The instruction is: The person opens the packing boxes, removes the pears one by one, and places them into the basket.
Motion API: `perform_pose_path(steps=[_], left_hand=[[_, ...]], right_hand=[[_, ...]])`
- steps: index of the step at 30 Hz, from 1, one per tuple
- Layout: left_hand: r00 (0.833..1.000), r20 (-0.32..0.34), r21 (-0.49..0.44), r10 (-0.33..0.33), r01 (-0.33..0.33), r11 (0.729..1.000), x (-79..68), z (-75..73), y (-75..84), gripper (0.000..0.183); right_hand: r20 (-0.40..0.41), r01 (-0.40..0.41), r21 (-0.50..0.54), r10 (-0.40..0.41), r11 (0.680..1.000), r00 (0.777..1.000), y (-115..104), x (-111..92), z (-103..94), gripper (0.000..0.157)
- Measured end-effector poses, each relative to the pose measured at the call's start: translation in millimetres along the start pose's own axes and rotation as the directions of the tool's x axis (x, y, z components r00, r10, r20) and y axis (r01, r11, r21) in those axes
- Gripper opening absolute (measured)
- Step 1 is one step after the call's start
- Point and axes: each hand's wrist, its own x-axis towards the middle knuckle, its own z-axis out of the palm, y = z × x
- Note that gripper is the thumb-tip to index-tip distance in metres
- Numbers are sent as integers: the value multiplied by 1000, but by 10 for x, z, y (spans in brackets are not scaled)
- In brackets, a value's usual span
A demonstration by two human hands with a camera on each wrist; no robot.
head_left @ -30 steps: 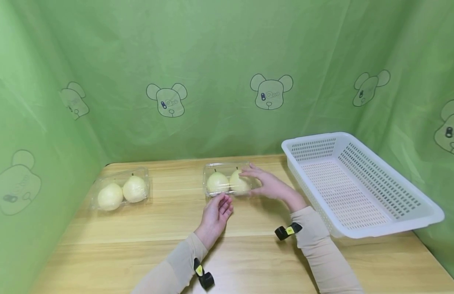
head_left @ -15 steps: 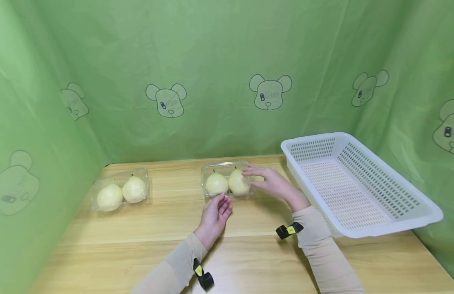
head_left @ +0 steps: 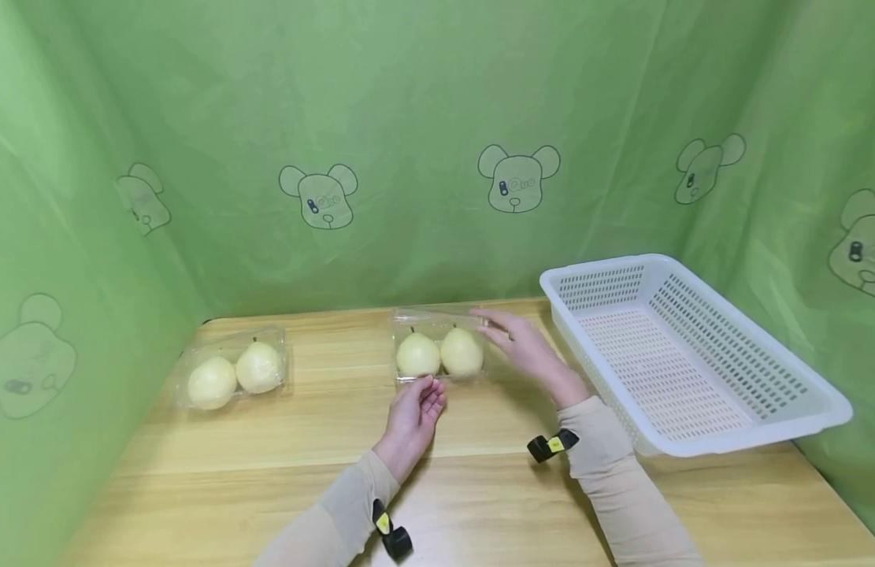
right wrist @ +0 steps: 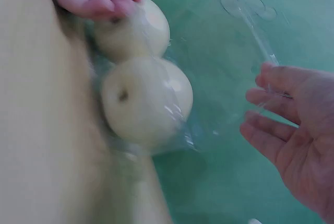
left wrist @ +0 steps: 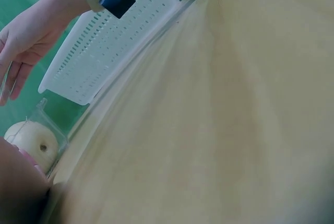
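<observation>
Pale pears (head_left: 461, 353): head view shows stems (head_left: 412, 331); wrist views, dark dimples (right wrist: 123, 94).

There are four pears (head_left: 461, 352), two boxes (head_left: 437, 316), one basket (head_left: 756, 437) (and two hands (head_left: 411, 413)).

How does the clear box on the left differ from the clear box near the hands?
The left box lies aslant; the middle box sits nearly parallel to the table's back edge. No hand touches the left box; at the middle box, the right hand holds the raised lid and the left hand is at the front. Both are transparent and hold two pale yellow pears each.
</observation>
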Motion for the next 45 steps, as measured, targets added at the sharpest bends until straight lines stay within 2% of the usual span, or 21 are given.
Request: perform_pose_path(steps=[3, 9, 13, 29, 39, 45], left_hand=[[1000, 10, 12, -14, 14, 1000, -10, -7, -11, 5], [1000, 6, 10, -6, 6, 1000, -11, -12, -18, 6], [1000, 7, 4, -15, 15, 1000, -6, -3, -17, 4], [1000, -16, 9, -13, 14, 1000, -25, 20, -17, 4], [1000, -27, 40, -12, 13, 999, -72, 29, -26, 4], [999, -36, 51, -20, 22, 998, -102, 30, -24, 8]], right_hand=[[-57, -6, -7, 5, 1000, 998, 24, 6, -29, 37], [-25, -7, 13, 7, 1000, 1000, 17, 13, -46, 38], [-47, -14, 49, 16, 999, 999, 13, 14, -49, 37], [-73, -62, 46, 65, 997, 995, 69, 34, -14, 43], [-63, -111, 202, 126, 973, 990, 81, 47, 49, 50], [-67, -143, 261, 165, 955, 984, 158, 61, 89, 55]])
